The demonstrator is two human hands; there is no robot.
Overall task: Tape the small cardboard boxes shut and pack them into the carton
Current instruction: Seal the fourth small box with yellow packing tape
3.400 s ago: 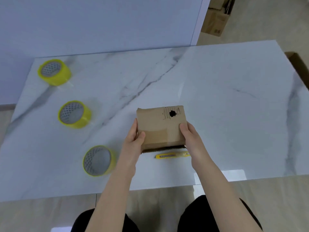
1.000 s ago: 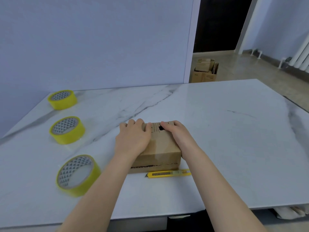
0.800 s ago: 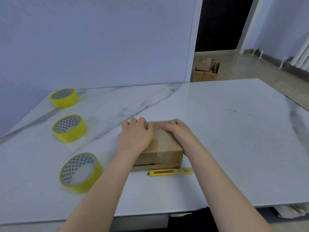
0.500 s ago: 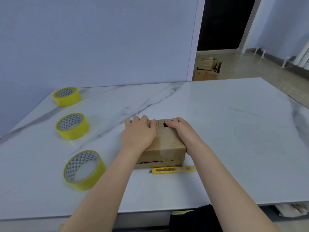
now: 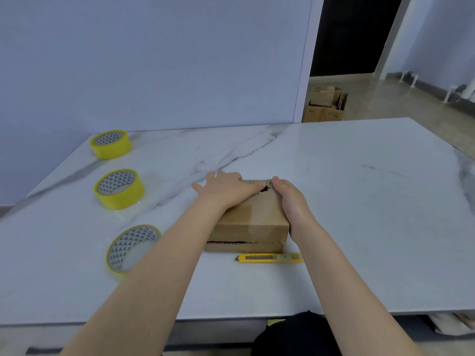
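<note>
A small brown cardboard box (image 5: 253,222) lies on the white marble table (image 5: 372,206), with a dark gap along its lower front seam and a black mark on top at the far edge. My left hand (image 5: 226,190) lies flat on the box's top left, fingers reaching past the far left corner. My right hand (image 5: 290,199) wraps the box's right edge, thumb on top near the black mark. A yellow utility knife (image 5: 270,257) lies just in front of the box.
Three yellow tape rolls stand in a row on the left: far (image 5: 110,143), middle (image 5: 119,188), near (image 5: 132,246). On the floor beyond the table's far edge, an open carton (image 5: 325,106) holds cardboard boxes. A wall runs behind the table.
The box was lowered flat onto the table and both hands moved onto its top. In the last half second my left hand slid slightly left along the far edge.
</note>
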